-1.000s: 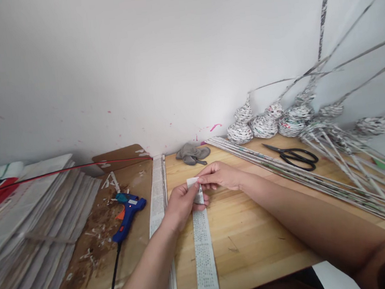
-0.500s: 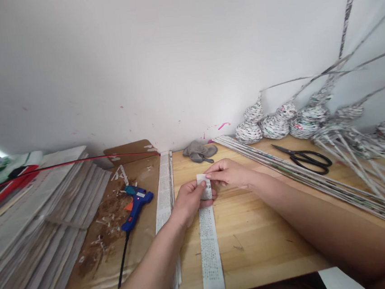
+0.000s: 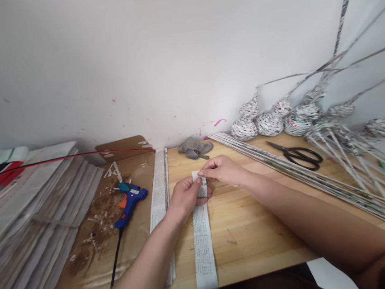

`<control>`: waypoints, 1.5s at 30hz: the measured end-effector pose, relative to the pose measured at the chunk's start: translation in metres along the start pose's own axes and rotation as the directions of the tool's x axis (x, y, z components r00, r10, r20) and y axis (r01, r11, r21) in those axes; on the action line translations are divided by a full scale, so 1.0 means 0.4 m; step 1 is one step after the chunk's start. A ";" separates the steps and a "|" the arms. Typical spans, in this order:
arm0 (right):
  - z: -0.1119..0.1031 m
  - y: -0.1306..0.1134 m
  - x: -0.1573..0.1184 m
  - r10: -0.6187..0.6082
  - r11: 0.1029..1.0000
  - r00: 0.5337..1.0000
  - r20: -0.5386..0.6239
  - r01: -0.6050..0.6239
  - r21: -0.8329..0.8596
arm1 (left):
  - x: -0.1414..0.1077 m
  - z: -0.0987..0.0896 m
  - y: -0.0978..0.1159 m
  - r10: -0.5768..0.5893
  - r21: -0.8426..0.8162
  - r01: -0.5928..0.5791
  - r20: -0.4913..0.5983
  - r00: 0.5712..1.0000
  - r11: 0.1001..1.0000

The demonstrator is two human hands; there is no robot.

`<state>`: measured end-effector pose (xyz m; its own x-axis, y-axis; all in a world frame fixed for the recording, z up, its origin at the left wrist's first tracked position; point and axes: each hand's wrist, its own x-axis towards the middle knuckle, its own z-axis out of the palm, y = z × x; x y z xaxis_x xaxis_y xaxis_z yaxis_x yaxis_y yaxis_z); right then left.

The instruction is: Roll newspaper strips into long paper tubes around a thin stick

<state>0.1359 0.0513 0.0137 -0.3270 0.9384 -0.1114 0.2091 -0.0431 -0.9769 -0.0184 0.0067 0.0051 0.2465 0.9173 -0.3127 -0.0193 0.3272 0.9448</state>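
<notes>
A long printed paper strip [image 3: 203,248] runs from the table's front edge up to both hands. My left hand [image 3: 188,195] grips it near the far end, thumb on top and fingers beneath. At the strip's top right corner, my right hand [image 3: 217,169] pinches the paper between thumb and fingers. A crumpled grey cloth [image 3: 194,149] lies just beyond the hands. Left of them is a stack of similar paper strips [image 3: 158,191], partly covered by my left forearm.
A blue glue gun [image 3: 130,205] lies on cardboard [image 3: 131,168], beside piled newspaper [image 3: 49,213]. To the right are thin paper rods [image 3: 265,158], black scissors [image 3: 299,156] and several woven paper gourds [image 3: 270,123] with long stems. A wall rises behind.
The whole view has shifted slightly, so things appear a little further left and higher. Both hands keep hold of the strip's far end, with almost the same grip.
</notes>
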 end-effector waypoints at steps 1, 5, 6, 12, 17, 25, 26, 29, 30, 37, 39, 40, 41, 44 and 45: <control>0.002 0.000 0.000 0.003 1.000 1.000 -0.009 -0.003 0.006 | 0.000 0.000 0.000 0.001 0.004 -0.001 0.001 1.000 1.000; -0.005 0.000 0.001 0.026 0.996 0.999 0.024 -0.028 0.080 | 0.001 -0.005 0.000 -0.005 -0.008 0.005 0.004 1.000 1.000; -0.011 -0.001 0.001 0.031 0.994 0.998 0.055 -0.037 0.099 | 0.001 -0.006 0.000 -0.008 -0.018 0.008 0.002 1.000 1.000; -0.033 -0.002 0.003 0.027 0.998 0.990 0.139 -0.036 0.059 | 0.002 -0.010 0.006 0.001 -0.036 -0.001 -0.005 1.000 0.999; -0.023 0.004 0.003 -0.006 0.999 0.993 0.121 0.001 0.039 | 0.001 -0.009 0.004 -0.001 -0.026 0.001 0.009 1.000 1.000; -0.026 -0.013 -0.006 0.000 0.994 0.981 0.193 -0.020 0.103 | 0.005 -0.010 0.005 -0.014 -0.042 0.015 0.020 1.000 0.999; -0.026 -0.012 -0.006 0.003 0.993 0.982 0.191 -0.026 0.117 | 0.005 -0.010 0.005 -0.015 -0.042 0.016 0.017 1.000 0.999; -0.021 -0.005 0.000 0.026 0.985 0.987 0.158 -0.053 0.166 | 0.004 -0.010 0.002 -0.007 -0.039 0.007 0.021 1.000 0.999; -0.018 -0.001 0.002 0.037 0.981 0.989 0.141 -0.063 0.185 | 0.004 -0.011 0.002 -0.001 -0.035 0.002 0.024 1.000 0.999; 0.000 0.012 0.009 0.101 0.971 0.995 0.018 -0.102 0.217 | 0.003 -0.009 0.002 -0.003 -0.015 0.004 0.022 1.000 1.000; 0.003 0.010 0.008 0.096 0.969 0.995 0.006 -0.095 0.228 | 0.002 -0.008 0.004 -0.009 -0.012 0.009 0.025 1.000 1.000; 0.005 0.010 0.008 0.095 0.967 0.995 0.003 -0.093 0.236 | 0.001 -0.007 0.005 -0.011 -0.011 0.011 0.029 1.000 1.000; 0.006 0.008 0.007 0.095 0.965 0.996 0.000 -0.092 0.244 | 0.000 -0.006 0.006 -0.012 -0.009 0.012 0.031 0.999 1.000; 0.010 0.004 0.006 0.105 0.957 0.994 -0.014 -0.097 0.273 | -0.001 -0.004 0.008 -0.018 0.001 0.018 0.036 0.999 1.000; 0.012 0.003 0.004 0.108 0.955 0.994 -0.018 -0.099 0.281 | -0.002 -0.003 0.009 -0.020 0.004 0.020 0.036 0.999 1.000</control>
<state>0.1313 0.0514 0.0116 -0.2853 0.9344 -0.2133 -0.0273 -0.2303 -0.9727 -0.0199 0.0075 0.0086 0.2812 0.9019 -0.3280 -0.0108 0.3447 0.9386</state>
